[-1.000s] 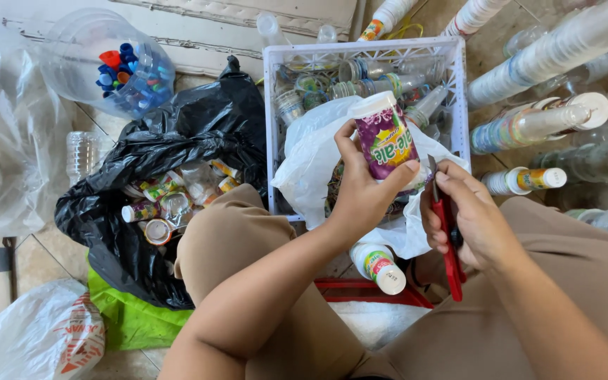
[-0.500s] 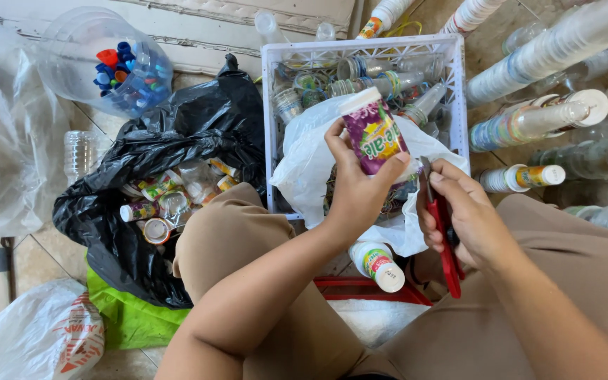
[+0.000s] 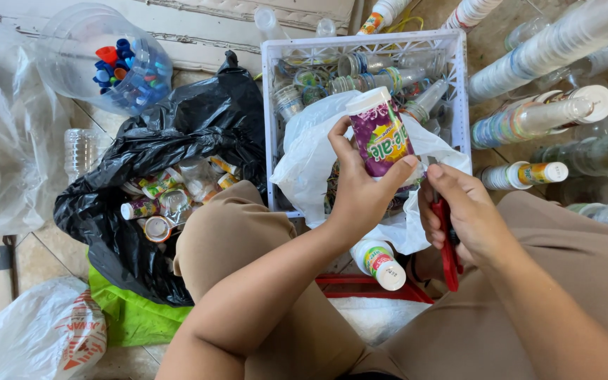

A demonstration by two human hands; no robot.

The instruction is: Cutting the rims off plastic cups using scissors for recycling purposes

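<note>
A small purple-labelled bottle (image 3: 381,134) is held upright in the left hand (image 3: 360,190) over a white crate (image 3: 360,49), its label turned toward the red cutter (image 3: 448,243) (blade hidden), around which the right hand (image 3: 469,218) is closed. A black bag (image 3: 177,141) of similar bottles lies open just beside the knee.
</note>
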